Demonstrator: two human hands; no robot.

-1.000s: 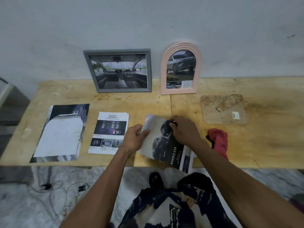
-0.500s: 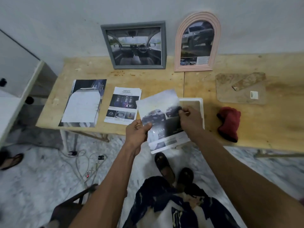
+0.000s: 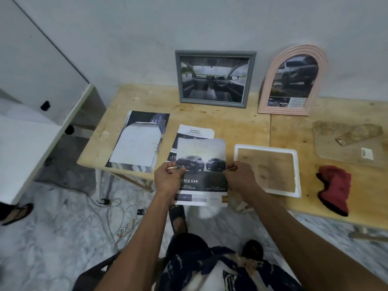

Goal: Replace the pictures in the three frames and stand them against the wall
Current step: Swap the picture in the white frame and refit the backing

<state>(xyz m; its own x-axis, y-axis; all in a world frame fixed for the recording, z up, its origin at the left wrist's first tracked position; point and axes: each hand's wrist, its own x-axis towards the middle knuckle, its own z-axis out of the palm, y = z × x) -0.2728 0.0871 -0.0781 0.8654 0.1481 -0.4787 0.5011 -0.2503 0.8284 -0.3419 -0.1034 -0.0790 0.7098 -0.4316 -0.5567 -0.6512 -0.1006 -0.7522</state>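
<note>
Two hands (image 3: 169,177) (image 3: 239,178), one car picture (image 3: 201,156)

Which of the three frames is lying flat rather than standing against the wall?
The white frame, flat and pictureless right of the right hand. The grey frame and pink arched frame stand at the wall.

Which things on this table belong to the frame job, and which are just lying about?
Job:
- car page, pinched by left hand and right hand
- white frame, flat and empty
- grey frame and pink arched frame, standing against the wall
- safety leaflet
- dark brochure

Lying about:
- red cloth
- brown backing board
- cables on the floor
</note>
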